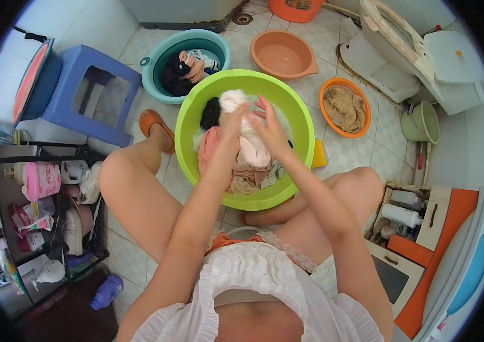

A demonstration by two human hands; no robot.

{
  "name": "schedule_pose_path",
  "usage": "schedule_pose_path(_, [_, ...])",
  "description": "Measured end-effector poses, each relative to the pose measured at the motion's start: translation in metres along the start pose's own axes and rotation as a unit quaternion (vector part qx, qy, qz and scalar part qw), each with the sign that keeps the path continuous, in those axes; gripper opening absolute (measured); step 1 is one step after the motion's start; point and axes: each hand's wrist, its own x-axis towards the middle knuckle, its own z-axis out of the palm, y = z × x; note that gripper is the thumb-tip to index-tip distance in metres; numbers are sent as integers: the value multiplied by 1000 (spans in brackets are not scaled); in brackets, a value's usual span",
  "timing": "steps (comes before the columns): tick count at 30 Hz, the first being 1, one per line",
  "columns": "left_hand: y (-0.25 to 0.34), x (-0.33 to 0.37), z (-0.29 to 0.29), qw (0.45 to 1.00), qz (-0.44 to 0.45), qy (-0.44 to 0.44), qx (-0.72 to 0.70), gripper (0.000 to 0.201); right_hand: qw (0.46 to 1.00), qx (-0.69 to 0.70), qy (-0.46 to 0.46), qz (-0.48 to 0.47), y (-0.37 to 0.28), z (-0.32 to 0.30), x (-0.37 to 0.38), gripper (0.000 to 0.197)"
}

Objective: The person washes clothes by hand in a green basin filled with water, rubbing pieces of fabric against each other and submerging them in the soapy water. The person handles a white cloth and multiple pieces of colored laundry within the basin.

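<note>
A large lime-green basin (304,165) stands between my knees with wet clothes and suds in it. My left hand (232,121) is closed round a white cloth (253,149), whose bunched end sticks up above the fingers while the rest hangs down into the basin. Close beside it, my right hand (270,126) has its fingers stretched and apart; whether its palm touches the cloth is hidden. Around the cloth lie a pink garment (210,147), a black piece (210,114) and some beige fabric (244,181).
Behind stand a teal basin (153,77) with dark clothes, a terracotta basin (283,54) and an orange basin (324,117) with a tan cloth. A blue stool (62,94) and a black shelf (105,228) are left; a toilet (376,71) and a cabinet (433,219) are right.
</note>
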Motion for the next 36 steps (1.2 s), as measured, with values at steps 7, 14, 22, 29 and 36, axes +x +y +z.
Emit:
schedule_pose_path(7, [-4,-16,18,983,-78,-20,-166,21,832,-484,96,-253,29,-3,-29,85])
schedule_pose_path(14, [13,-20,21,988,-33,-141,-60,24,985,-165,-39,-41,48,-24,-10,48])
schedule_pose_path(22, [7,-11,5,953,-128,-270,-47,25,924,170,-240,245,42,-29,-19,28])
schedule_pose_path(29, [-3,-16,-17,983,-129,-132,-17,60,962,-7,-89,259,23,-18,-12,79])
schedule_pose_path(36, [-3,-3,-43,975,-151,-159,-20,71,976,-202,76,-8,55,-29,22,39])
